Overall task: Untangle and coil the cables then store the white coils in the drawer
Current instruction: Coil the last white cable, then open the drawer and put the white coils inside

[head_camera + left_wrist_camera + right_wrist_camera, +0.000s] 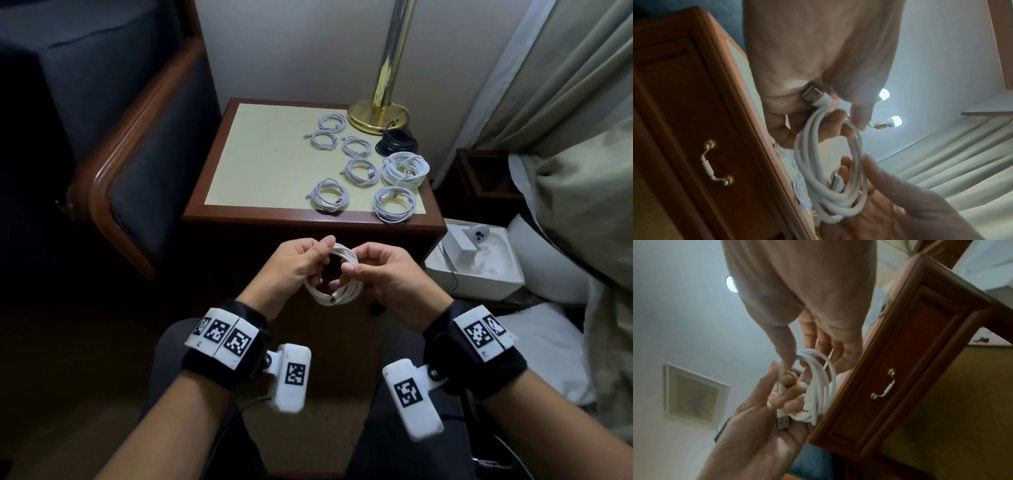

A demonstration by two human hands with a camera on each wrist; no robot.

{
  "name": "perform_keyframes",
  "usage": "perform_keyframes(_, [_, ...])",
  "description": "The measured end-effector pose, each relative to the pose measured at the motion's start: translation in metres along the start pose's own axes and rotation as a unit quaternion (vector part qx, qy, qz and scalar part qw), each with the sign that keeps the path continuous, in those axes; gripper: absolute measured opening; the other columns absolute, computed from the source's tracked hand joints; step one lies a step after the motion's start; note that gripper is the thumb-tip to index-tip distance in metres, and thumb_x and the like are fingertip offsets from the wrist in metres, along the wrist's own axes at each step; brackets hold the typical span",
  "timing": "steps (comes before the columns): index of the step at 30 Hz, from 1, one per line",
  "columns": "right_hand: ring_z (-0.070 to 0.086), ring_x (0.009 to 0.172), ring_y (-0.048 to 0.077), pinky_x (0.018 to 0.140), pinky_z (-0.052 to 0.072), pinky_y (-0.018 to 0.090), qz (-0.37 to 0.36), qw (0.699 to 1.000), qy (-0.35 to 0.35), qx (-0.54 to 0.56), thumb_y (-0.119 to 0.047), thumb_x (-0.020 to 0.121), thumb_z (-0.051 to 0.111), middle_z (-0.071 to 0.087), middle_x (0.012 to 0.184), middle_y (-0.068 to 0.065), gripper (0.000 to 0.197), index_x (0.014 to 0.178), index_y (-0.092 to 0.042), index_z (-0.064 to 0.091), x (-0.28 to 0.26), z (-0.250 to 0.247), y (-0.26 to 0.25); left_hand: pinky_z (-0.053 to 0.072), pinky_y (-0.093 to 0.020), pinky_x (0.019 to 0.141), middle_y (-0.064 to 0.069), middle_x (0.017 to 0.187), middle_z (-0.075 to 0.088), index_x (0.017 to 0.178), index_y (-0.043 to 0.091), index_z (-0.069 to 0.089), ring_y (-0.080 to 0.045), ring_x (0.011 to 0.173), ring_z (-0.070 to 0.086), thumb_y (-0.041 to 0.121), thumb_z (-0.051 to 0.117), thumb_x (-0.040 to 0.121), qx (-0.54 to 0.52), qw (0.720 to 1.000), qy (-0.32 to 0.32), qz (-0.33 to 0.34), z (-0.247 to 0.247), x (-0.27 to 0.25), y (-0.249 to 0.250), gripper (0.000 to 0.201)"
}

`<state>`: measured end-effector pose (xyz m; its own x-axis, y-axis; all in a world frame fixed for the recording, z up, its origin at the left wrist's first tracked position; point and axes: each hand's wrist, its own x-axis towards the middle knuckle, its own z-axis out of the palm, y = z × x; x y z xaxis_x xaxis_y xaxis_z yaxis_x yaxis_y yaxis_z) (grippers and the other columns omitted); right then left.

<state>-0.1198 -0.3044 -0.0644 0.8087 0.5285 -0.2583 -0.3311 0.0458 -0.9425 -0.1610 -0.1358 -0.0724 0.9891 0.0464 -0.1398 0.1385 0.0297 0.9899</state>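
With both hands [298, 263] [380, 274] gripping the coil [334, 291], I worry its plug [783, 422], seemingly untucked, lets the loops spring open if my fingers [322, 245] loosen.

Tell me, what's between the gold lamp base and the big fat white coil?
A black cable coil lies between the lamp base and the thick white coil on the nightstand. Only the head view shows it.

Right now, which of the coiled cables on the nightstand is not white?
The black coil, lying at the back right of the nightstand beside the brass lamp base. Every other coil there is white, like the one in the hands.
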Motion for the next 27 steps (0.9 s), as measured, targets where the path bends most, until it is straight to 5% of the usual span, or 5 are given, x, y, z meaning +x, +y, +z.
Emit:
perform_keyframes(10, [0.064, 0.063, 0.018, 0.053, 0.049, 0.02, 0.011, 0.986, 0.099, -0.132, 0.002, 0.082, 0.067, 0.069, 0.077, 0.016, 0.012, 0.094, 0.007, 0.067, 0.07, -0.004, -0.028, 0.05, -0.031, 0.077, -0.002, 0.079, 0.072, 0.081, 0.012, 0.07, -0.017, 0.077, 0.064, 0.047, 0.042, 0.1, 0.136, 0.988, 0.072, -0.017, -0.052, 0.083, 0.006, 0.048])
perform_keyframes(13, [0.062, 0.063, 0.02, 0.052, 0.048, 0.02, 0.021, 0.981, 0.123, -0.146, 0.0, 0.083, 0.067, 0.069, 0.075, 0.016, 0.012, 0.092, 0.008, 0.066, 0.089, -0.011, -0.037, 0.039, -0.034, 0.101, -0.006, 0.119, 0.065, 0.109, 0.014, 0.064, -0.025, 0.117, 0.054, 0.038, 0.048, 0.098, 0.258, 0.938, 0.228, -0.033, -0.091, 0.121, -0.012, 0.031])
perform_keyframes(17, [0.06, 0.053, 0.014, 0.049, 0.048, 0.02, 0.02, 0.979, 0.149, -0.14, 0.002, 0.083, 0.067, 0.067, 0.069, 0.012, 0.008, 0.091, 0.004, 0.066, 0.119, -0.019, -0.053, 0.019, -0.041, 0.115, -0.005, 0.156, 0.03, 0.141, 0.018, 0.043, -0.024, 0.145, 0.02, 0.037, 0.046, 0.097, 0.425, 0.872, 0.213, -0.116, -0.138, 0.151, -0.045, 0.049])
perform_keyframes(21, [0.049, 0.04, 0.009, 0.043, 0.044, 0.019, 0.018, 0.971, 0.195, -0.134, 0.004, 0.08, 0.07, 0.058, 0.063, 0.009, 0.016, 0.093, 0.004, 0.062, 0.16, -0.026, -0.071, 0.004, -0.043, 0.117, 0.009, 0.163, 0.004, 0.15, 0.037, 0.025, -0.02, 0.15, -0.003, 0.053, 0.032, 0.096, 0.542, 0.803, 0.207, -0.14, -0.152, 0.17, -0.064, 0.057])
perform_keyframes(27, [0.047, 0.033, 0.01, 0.039, 0.042, 0.018, 0.049, 0.967, 0.212, -0.129, 0.008, 0.079, 0.069, 0.057, 0.06, 0.012, 0.014, 0.083, -0.001, 0.059, 0.227, -0.028, -0.085, 0.013, -0.046, 0.113, 0.005, 0.162, 0.017, 0.146, 0.039, 0.033, -0.022, 0.149, 0.007, 0.062, 0.033, 0.089, 0.567, 0.753, 0.317, -0.105, -0.145, 0.188, -0.076, 0.061])
